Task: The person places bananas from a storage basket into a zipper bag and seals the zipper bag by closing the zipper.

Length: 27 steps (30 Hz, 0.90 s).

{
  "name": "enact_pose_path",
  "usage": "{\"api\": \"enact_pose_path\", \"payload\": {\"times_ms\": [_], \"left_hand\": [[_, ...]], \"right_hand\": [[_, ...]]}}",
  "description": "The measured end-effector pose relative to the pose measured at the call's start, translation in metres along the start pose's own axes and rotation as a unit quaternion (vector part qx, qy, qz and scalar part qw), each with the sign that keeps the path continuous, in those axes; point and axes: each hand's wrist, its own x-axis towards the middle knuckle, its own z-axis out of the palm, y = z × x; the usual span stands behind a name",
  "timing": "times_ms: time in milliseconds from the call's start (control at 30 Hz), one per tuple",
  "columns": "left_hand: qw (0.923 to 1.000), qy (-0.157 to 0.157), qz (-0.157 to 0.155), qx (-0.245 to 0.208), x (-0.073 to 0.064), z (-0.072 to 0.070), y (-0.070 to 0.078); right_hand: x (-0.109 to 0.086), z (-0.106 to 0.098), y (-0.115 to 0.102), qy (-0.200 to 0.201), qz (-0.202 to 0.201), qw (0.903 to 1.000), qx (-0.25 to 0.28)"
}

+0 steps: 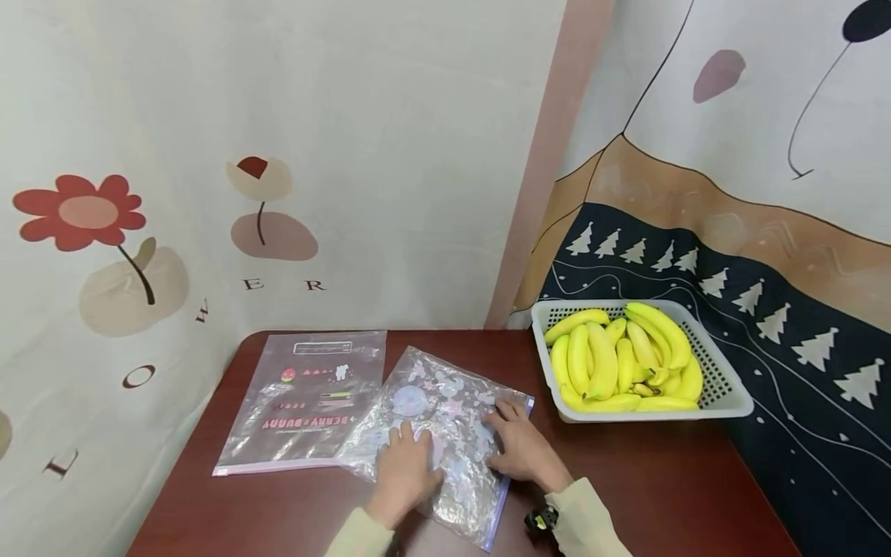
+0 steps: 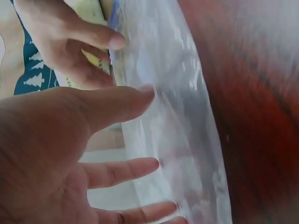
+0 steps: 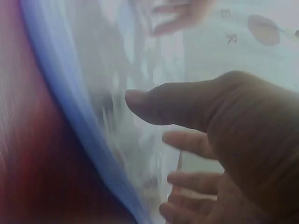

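Observation:
A clear plastic zip bag (image 1: pixel 455 410) printed with pastel planets and stars lies askew on the table, its blue-purple zip edge (image 3: pixel 70 112) toward the right. My left hand (image 1: pixel 405 473) rests on the bag's left part, fingers spread and fairly straight. Near the zip edge my right hand (image 1: pixel 522 445) touches the bag with extended fingers. In the left wrist view the thumb and fingertips (image 2: pixel 145 95) meet the crinkled plastic. To the left lies a second clear zip bag (image 1: pixel 306 398) with pink lettering and a pink zip edge, partly overlapped by the first.
A light grey plastic basket (image 1: pixel 727 398) of yellow bananas (image 1: pixel 602 360) stands at the back right of the dark red-brown table (image 1: pixel 654 480). Behind the table hangs printed cloth (image 1: pixel 418 155) with flowers, letters and trees. A dark watch-like device (image 1: pixel 541 520) sits at the right wrist.

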Motion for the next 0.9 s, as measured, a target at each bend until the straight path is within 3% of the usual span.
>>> {"api": "enact_pose_path", "payload": {"times_ms": [133, 300, 433, 900], "left_hand": [[0.9980, 0.021, 0.043, -0.041, 0.009, 0.002, -0.009], [0.9919, -0.026, 0.085, -0.091, 0.015, 0.008, -0.020], [0.9899, -0.056, 0.083, -0.101, 0.013, 0.009, -0.024], [0.9951, -0.055, 0.030, -0.076, 0.003, 0.008, -0.011]], "right_hand": [[-0.004, 0.005, -0.013, -0.011, 0.031, 0.9994, -0.011], [-0.007, 0.009, -0.021, -0.051, 0.059, 0.9970, -0.005], [-0.005, 0.009, -0.023, -0.063, 0.065, 0.9959, 0.009], [0.002, 0.004, -0.011, -0.082, 0.022, 0.9960, 0.029]]}}
